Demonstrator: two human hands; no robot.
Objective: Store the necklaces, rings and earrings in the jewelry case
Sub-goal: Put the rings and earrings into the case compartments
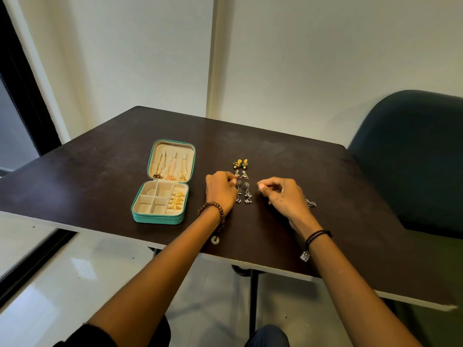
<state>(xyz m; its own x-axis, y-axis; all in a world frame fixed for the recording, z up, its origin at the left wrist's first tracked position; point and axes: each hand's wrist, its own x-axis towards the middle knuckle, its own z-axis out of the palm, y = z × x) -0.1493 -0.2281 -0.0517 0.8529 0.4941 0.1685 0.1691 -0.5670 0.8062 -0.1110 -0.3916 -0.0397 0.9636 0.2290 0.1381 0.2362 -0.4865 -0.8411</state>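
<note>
**Case open, earrings still on table**

Dark table (275,151) fills the view; its near-right corner is cut off. Blue chair (413,159) on the right is only partly in frame.

Teal jewelry case (160,217) lies open on the table's left w/ its lid laid back.

Left hand (220,190) is just right of the case, fingers curled, tips at the silver dangly earrings (244,194). Tips are hidden, so can't tell if it grips one. Right hand (283,194) has thumb & forefinger drawn close; can't tell if anything's between them.

3 necklaces (171,166) hang in the lid. Gold rings (177,200) sit in the tray's right slot, count unclear.

Gold-green earrings (241,163) & triangle earrings (241,175) lie beyond the hands. Another silver piece (310,203) is mostly hidden behind the right hand.
</note>
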